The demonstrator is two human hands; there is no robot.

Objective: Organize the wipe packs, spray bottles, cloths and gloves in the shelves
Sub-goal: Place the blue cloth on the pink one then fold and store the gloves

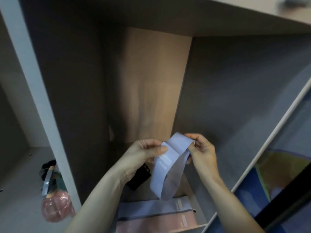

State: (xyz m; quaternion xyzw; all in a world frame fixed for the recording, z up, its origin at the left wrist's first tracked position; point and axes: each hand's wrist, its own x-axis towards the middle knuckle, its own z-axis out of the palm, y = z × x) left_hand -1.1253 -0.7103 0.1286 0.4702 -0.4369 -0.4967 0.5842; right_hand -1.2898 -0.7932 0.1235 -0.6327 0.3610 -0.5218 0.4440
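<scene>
Pinching a pale cloth (170, 163) by its top corners at lower centre, the left hand (148, 152) and right hand (200, 148) keep it hanging; it looks light, limp, best held by edges.

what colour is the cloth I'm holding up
Pale lilac-blue folded cloth with a small white label, seen in the head view.

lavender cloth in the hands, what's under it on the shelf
Under the lavender cloth, held by the left hand and right hand, lie a flat lavender piece and a pink one. A black object shows partly; the rest is covered.
</scene>
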